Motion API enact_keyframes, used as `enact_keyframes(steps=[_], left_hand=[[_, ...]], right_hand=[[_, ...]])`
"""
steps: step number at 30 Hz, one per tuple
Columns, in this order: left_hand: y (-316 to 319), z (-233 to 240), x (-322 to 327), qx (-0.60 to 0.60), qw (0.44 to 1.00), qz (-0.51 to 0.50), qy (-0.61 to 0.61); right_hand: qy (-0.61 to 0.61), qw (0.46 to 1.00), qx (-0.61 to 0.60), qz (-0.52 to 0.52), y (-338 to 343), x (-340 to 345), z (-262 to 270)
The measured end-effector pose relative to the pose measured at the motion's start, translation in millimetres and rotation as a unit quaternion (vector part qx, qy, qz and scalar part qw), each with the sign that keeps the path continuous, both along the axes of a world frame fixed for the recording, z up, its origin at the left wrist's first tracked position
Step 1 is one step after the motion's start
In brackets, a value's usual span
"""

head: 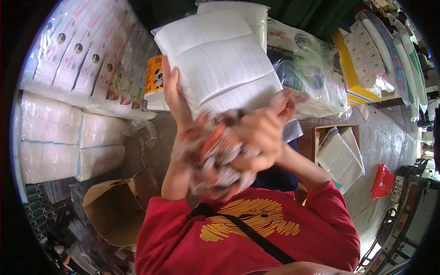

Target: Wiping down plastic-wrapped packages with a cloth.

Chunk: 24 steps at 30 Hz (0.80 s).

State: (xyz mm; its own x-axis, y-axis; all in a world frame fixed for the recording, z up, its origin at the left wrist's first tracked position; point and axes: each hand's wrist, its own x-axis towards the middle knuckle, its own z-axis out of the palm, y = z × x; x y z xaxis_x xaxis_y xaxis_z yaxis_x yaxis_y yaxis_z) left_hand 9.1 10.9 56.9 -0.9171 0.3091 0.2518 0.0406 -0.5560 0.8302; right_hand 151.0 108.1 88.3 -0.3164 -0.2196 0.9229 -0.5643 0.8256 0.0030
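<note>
In front of me a large plastic-wrapped pack of white tissue (227, 58) stands tilted, a second such pack (240, 10) behind it. My left hand (177, 96) lies along the pack's left edge, fingers extended and pointing up. A crumpled, patterned orange and white cloth (220, 154), blurred by motion, is bunched in my right hand (259, 137) at the pack's lower edge. The cloth covers part of my left forearm and the bottom of the pack. Whether my left hand grips the pack or only rests against it is unclear.
Wrapped tissue packs (72, 62) are stacked at the left, more (309, 72) at the right. An orange panda-printed pack (153, 75) stands behind my left hand. An open cardboard box (113, 209) is lower left, a wooden box (307, 141) with white packs right. A red bag (382, 182) lies beside a parked vehicle.
</note>
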Motion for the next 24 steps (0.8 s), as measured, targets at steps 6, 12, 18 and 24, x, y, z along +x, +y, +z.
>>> enact_keyframes(steps=[6, 12, 18, 24], left_hand=[[-0.4, -5.3, -15.4, 0.035, 0.993, -0.058, -0.096], [-13.6, -6.8, -33.4, 0.097, 0.978, -0.151, -0.107], [-3.8, 13.9, -17.8, 0.051, 0.985, -0.045, -0.156], [1.9, 18.6, 0.5, 0.059, 0.991, -0.088, -0.075]], right_hand=[[0.013, 0.999, 0.022, 0.023, -21.4, -6.1, 2.4], [-0.061, 0.996, -0.043, -0.042, 22.5, 39.8, -26.9], [-0.269, 0.89, -0.364, -0.058, 84.0, 104.9, -101.9], [-0.307, 0.885, -0.347, -0.056, 67.2, 84.9, -98.2]])
